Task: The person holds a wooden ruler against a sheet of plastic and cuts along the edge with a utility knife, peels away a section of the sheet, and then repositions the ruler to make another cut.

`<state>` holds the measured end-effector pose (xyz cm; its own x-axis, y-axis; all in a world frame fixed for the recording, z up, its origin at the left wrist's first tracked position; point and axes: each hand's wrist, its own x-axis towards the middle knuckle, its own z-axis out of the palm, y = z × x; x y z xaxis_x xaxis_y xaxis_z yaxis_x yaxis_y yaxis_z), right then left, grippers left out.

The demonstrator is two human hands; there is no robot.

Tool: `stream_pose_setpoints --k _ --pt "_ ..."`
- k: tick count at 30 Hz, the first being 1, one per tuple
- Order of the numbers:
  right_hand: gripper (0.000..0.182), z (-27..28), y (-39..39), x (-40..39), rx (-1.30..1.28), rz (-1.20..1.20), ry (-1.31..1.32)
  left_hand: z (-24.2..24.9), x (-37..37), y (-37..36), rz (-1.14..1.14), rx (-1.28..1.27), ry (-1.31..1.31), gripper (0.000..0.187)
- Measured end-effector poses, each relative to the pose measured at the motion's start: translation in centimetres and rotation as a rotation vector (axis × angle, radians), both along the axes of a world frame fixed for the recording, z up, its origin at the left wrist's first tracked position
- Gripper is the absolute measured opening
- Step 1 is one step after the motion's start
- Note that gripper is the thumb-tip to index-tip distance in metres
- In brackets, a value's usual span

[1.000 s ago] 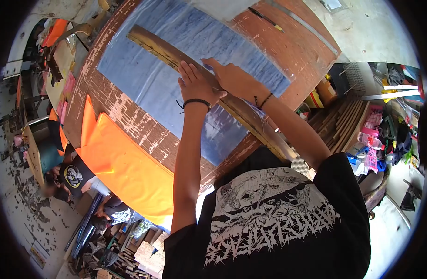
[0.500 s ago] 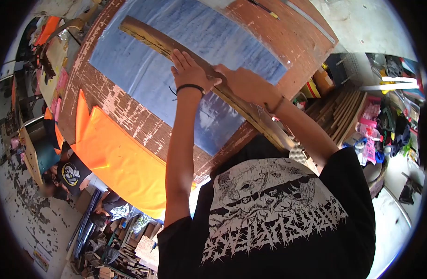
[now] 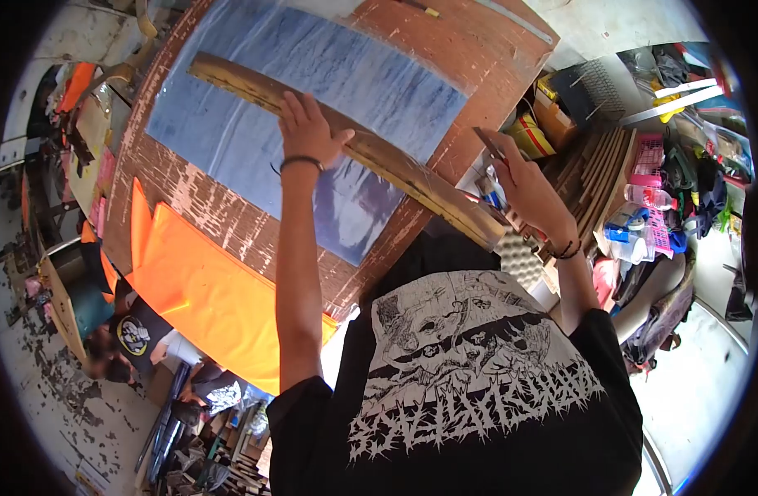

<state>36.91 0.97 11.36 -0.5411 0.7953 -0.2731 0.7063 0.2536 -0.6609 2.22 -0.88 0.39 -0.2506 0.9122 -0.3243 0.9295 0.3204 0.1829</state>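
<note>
A long wooden strip (image 3: 395, 171) lies diagonally across a glossy blue sheet (image 3: 230, 132) on the worn reddish-brown table (image 3: 255, 217). My left hand (image 3: 304, 132) lies on the strip with its fingers spread. Off to the right of the table edge, my right hand (image 3: 529, 194) is raised and closed around a thin, dark tool (image 3: 488, 142) pointing up and to the left. The strip's lower end reaches past the table edge towards my shirt.
Orange fabric (image 3: 205, 289) hangs over the near-left table edge. A metal ruler (image 3: 515, 21) lies at the far edge. Stacked wooden strips (image 3: 598, 182) and a pink basket (image 3: 648, 157) stand right. Another person (image 3: 139, 331) is at lower left.
My right hand has left the wooden strip and swung right, past the table edge, with the thin tool in it. My left hand remains on the strip. The whole view has shifted slightly.
</note>
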Motion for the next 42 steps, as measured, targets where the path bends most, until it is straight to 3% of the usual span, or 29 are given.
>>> stream_pose_setpoints --k 4,8,11,14,15,18,20,22,25,28,29,33,36,39,42 --pt "0.052 -3.0 -0.6 1.0 0.001 -0.215 0.058 -3.2 7.1 -4.7 -0.176 0.335 -0.124 0.086" --pt "0.042 -6.1 -2.2 2.5 -0.042 -0.269 0.033 -2.5 14.5 -9.5 -0.464 0.302 -0.457 0.079" --pt "0.052 -7.8 -3.3 3.3 0.073 -0.187 0.118 -1.8 14.9 -9.5 -0.267 0.287 -0.8 0.072" --pt "0.057 -6.8 -4.6 2.5 0.012 -0.15 0.011 -1.1 14.0 -7.5 -0.008 0.592 -0.388 0.061" --pt "0.063 -7.3 -5.0 2.2 0.05 -0.119 -0.008 -1.0 13.6 -7.2 -0.099 0.605 -0.297 0.043" --pt "0.064 -7.3 -5.7 1.8 -0.081 -0.153 -0.041 -2.9 14.1 -7.5 -0.26 0.624 -0.507 0.025" --pt "0.068 -7.3 -5.6 1.7 -0.102 -0.163 -0.035 -3.6 14.2 -7.3 -0.251 0.633 -0.507 0.013" --pt "0.071 -7.6 -5.3 1.6 -0.067 -0.164 0.011 -2.8 14.0 -6.3 -0.244 0.586 -0.499 0.011" --pt "0.072 -8.5 -5.2 1.6 0.001 -0.167 0.131 0.8 14.5 -4.0 0.041 0.271 -0.941 0.022" --pt "0.07 -9.6 -4.8 1.8 -0.028 -0.181 0.117 1.1 14.9 -1.6 -0.102 0.764 -0.846 0.046" --pt "0.069 -9.4 -4.7 1.8 -0.045 -0.178 0.104 -0.1 14.2 -1.5 -0.088 0.686 -0.663 0.064" --pt "0.07 -9.2 -5.2 1.6 -0.027 -0.111 0.083 -3.9 9.3 -2.7 0.16 0.689 -0.342 0.073" --pt "0.073 -7.6 -5.8 0.4 -0.025 -0.044 -0.052 -2.1 5.5 -4.5 0.287 0.643 -0.251 0.075" --pt "0.078 -7.1 -5.7 0.0 -0.019 0.002 -0.065 -2.2 3.1 -6.4 0.388 0.797 -0.395 0.061" --pt "0.08 -6.6 -6.1 -0.9 0.002 0.025 -0.137 -3.0 2.1 -8.0 0.519 0.791 -0.549 0.032"
